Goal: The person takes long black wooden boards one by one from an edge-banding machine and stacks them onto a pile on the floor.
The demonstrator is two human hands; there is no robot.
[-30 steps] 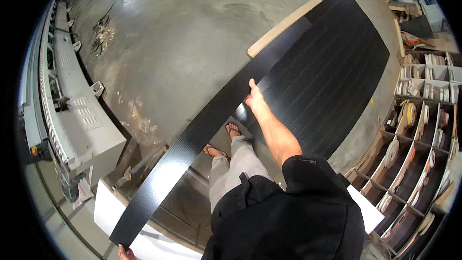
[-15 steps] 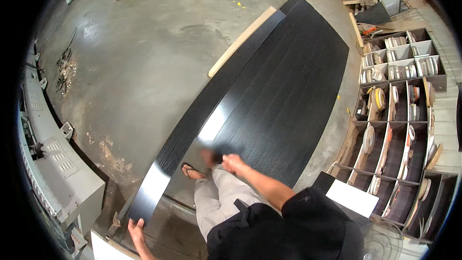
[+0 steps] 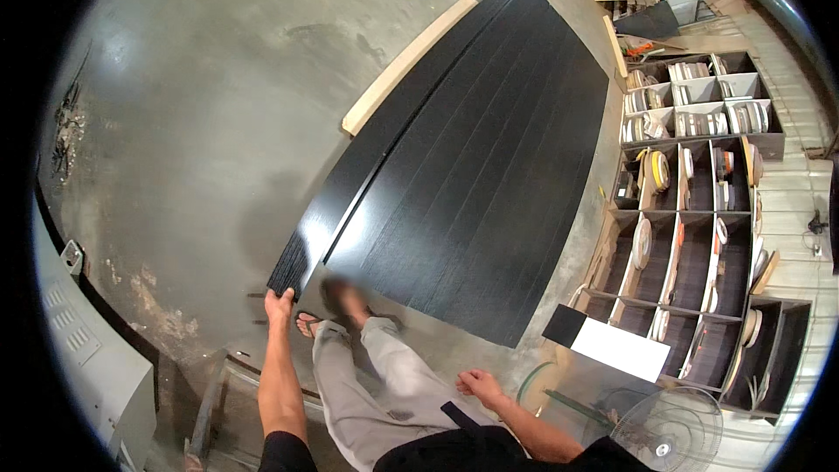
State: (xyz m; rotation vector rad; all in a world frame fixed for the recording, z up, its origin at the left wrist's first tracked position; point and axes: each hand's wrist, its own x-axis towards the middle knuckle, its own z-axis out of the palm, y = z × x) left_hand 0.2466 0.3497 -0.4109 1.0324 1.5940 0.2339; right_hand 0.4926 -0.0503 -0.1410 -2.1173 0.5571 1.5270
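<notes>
My left hand [image 3: 280,306] is closed on the near end of a long narrow black board [image 3: 341,197]. This board lies along the left side of several wider rows of matching black boards [image 3: 472,183], with a thin gap between them at the near end. Wood-grain texture and bright reflections show on the boards. My right hand [image 3: 479,385] hangs beside my right thigh, its fingers curled in and nothing visible in them. My sandalled feet stand close to the boards' near edge.
A pale wooden strip [image 3: 411,61] lies left of the boards. Shelving with rolls of edging tape [image 3: 686,210] stands on the right, near a white panel [image 3: 620,350] and a wire-guard fan [image 3: 669,428]. A grey machine [image 3: 79,350] stands at the left.
The narrow board has moved forward and right with my left hand, closer alongside the other boards. My right hand has pulled back from the boards toward my body.
</notes>
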